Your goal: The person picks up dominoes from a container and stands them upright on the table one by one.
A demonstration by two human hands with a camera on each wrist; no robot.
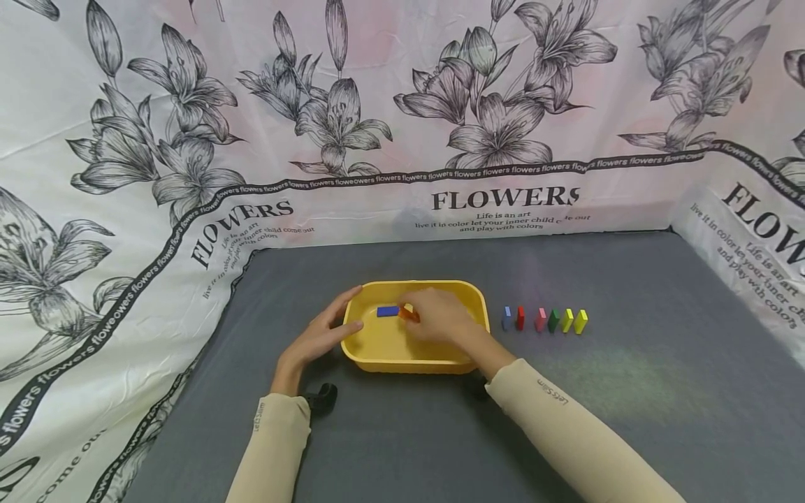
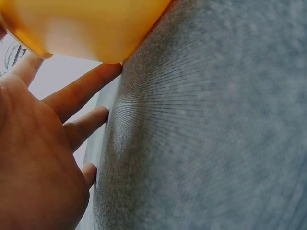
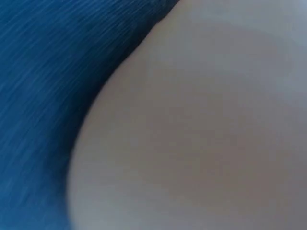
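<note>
A yellow plastic tray (image 1: 415,367) stands on the table in the head view. Inside it lies a blue block (image 1: 387,311). My right hand (image 1: 437,318) reaches into the tray and pinches an orange block (image 1: 409,314) by the blue one's right end; the fingers hide part of it. At the tray's left end, my left hand (image 1: 312,337) rests against the rim with fingers spread. In the left wrist view its fairly straight fingers (image 2: 84,91) touch the tray's outer wall (image 2: 91,28) and the table. The right wrist view holds only blurred skin and a blue surface.
Right of the tray, several small blocks stand upright in a row: blue (image 1: 506,318), red (image 1: 520,318), pink (image 1: 541,320), green (image 1: 553,321) and yellow (image 1: 574,321). A flower-printed cloth (image 1: 377,202) borders the dark grey table (image 1: 402,433) at the back and left.
</note>
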